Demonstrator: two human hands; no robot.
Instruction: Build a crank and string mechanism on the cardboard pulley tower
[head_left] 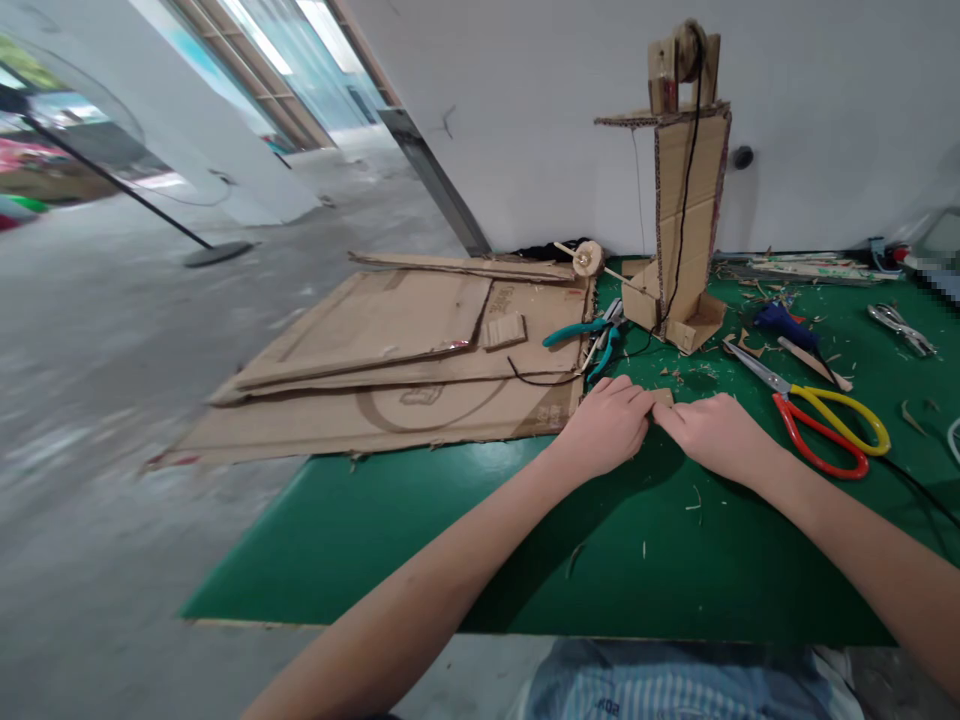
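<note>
Both of my hands meet on the green table (420,520), just right of the cardboard stack. My left hand (604,425) is curled, its fingers closed over a small piece of cardboard (661,397) whose corner shows between the hands. My right hand (712,432) is also curled, fingertips pinching the same piece from the right. Most of the piece is hidden under my fingers.
Flat cardboard sheets (390,370) overhang the table's left edge. A cardboard tower with a black cord (686,200) stands behind my hands. Teal pliers (589,335), red-and-yellow scissors (821,420), a blue glue gun (780,322) and metal pliers (900,328) lie around, with scraps.
</note>
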